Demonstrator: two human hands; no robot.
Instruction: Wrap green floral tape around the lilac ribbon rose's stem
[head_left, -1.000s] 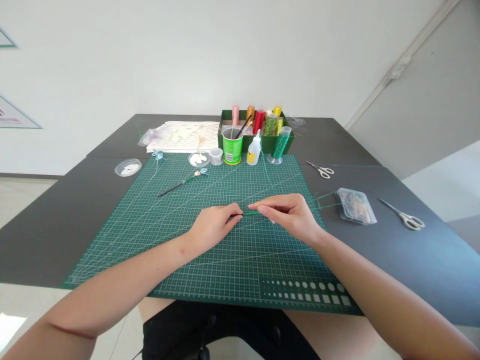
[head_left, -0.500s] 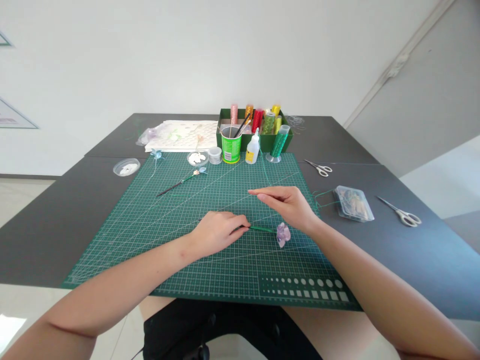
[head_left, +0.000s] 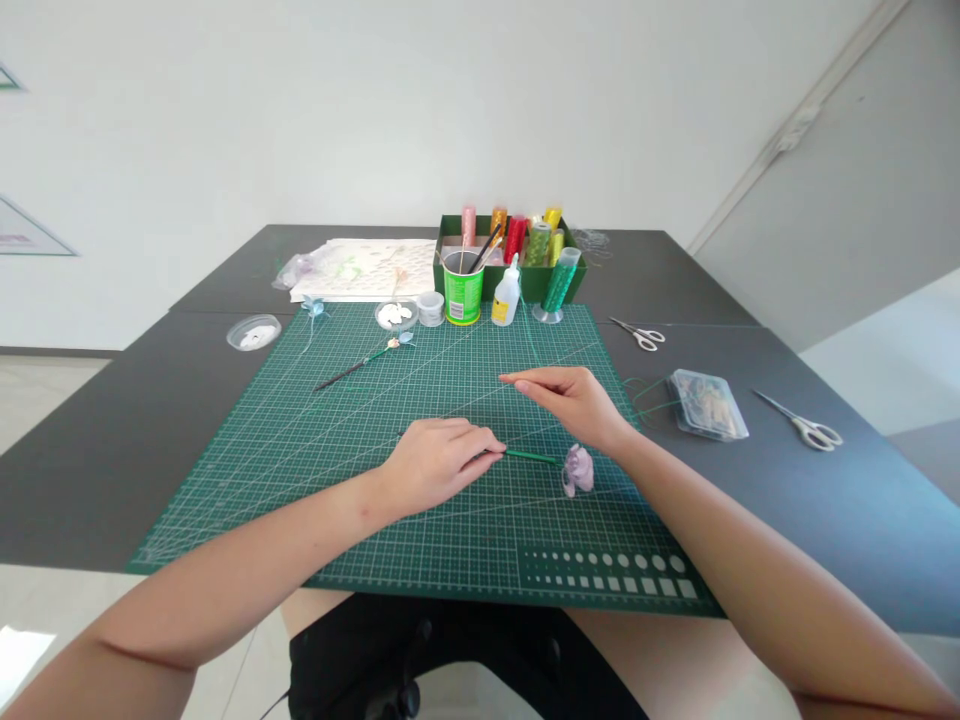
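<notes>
at nine o'clock on the dark table sits a shallow clear dish of white bits. the green cutting mat covers the middle, printed with a white grid and, at its near right edge, rows of white circles and squares; no words on it can be read. the left hand lies low on the mat at its centre, fingertips pressed together on the near end of a thin green stem. the stem runs toward three o'clock and ends in a pale lilac flower resting on the mat. at twelve o'clock stand a green can of brushes, its label too small to read, and a white glue bottle with a yellow label, also illegible. the right hand hovers just beyond the stem, fingers stretched toward nine o'clock, thumb and forefinger closed, seemingly on a fine green thread, though it is too thin to be sure. farther toward three o'clock lie a clear plastic box and scissors.
</notes>
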